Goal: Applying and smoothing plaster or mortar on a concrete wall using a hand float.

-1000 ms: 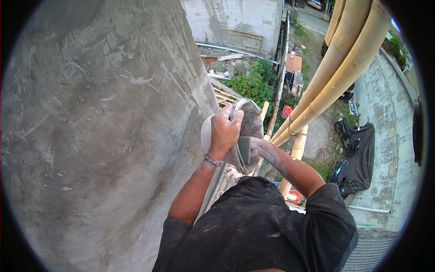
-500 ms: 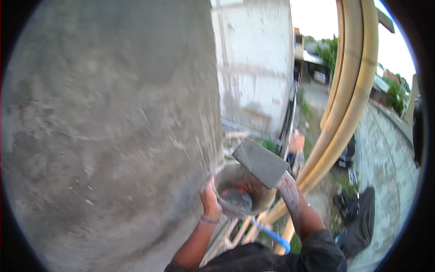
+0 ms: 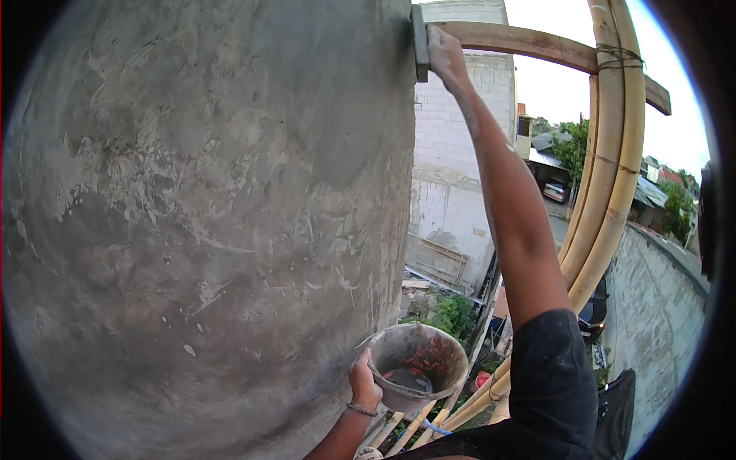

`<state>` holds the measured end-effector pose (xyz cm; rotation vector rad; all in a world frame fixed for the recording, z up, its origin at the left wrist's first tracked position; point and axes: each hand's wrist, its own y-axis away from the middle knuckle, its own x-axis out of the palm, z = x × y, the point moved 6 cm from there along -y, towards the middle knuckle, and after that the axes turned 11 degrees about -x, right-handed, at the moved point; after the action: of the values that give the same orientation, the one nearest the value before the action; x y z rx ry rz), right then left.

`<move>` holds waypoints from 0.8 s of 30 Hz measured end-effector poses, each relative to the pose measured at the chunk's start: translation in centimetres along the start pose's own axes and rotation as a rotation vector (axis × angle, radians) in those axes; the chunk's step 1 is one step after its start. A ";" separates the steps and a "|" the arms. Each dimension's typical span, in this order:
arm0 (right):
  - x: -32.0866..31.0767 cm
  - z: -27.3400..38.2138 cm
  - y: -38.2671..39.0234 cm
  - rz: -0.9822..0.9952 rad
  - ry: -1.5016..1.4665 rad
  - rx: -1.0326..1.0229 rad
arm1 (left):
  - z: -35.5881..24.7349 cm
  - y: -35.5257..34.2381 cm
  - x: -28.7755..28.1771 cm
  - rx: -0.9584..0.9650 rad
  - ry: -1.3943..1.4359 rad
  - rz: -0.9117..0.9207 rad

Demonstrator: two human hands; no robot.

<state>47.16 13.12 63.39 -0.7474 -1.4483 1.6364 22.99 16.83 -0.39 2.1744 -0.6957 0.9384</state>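
In my left hand (image 3: 366,383) is the rim of a bucket (image 3: 452,360) smeared with mortar, with the thumb over the edge. Orange patches show on its inner wall, and a little grey stuff lies at the bottom. High up, my right hand (image 3: 447,60) grips a rectangular plastering float (image 3: 419,44), seen nearly edge-on. The float stands against the upper right edge of a grey rendered wall (image 3: 230,176). My right arm is stretched far upward; the float's handle is hidden by my fingers.
Bamboo poles (image 3: 613,153) tied with wire rise on the right, and a wooden plank (image 3: 521,42) crosses to them behind my right hand. Lower bamboo rails (image 3: 475,410) run under the bucket. A white block wall (image 3: 460,138) stands beyond, with plants (image 3: 452,316) and ground far below.
My right hand has lifted the float from above the bucket up to the wall's upper edge. My left hand still holds the bucket, now lower in view. The view has shifted.
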 end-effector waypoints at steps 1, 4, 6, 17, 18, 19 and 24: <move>-0.1 -0.1 0.5 -0.049 0.282 -0.232 | 0.5 -0.1 -0.3 -0.043 -0.030 -0.034; 2.0 -1.1 5.3 -0.019 0.491 -0.325 | 1.3 -2.3 -2.9 -0.038 -0.064 -0.049; 1.2 -2.2 10.3 0.100 0.481 -0.317 | 1.7 -2.5 -3.2 -0.041 -0.064 -0.064; -1.5 1.3 3.0 -0.152 0.492 -0.658 | 2.9 -1.9 -2.3 -0.073 -0.118 -0.082; -0.8 1.1 1.3 -0.154 0.486 -0.654 | 2.9 -1.6 -2.1 -0.094 -0.094 -0.089; -0.2 1.4 -0.4 -0.125 0.521 -0.616 | 2.8 -1.2 -1.7 -0.115 -0.071 -0.093; 2.0 -0.9 4.2 -0.073 0.434 -0.446 | 2.6 -2.1 -3.2 -0.090 -0.015 -0.188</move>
<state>46.18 15.22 59.28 -1.1979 -1.5033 1.0142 23.60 16.93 -4.98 2.1269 -0.5202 0.7795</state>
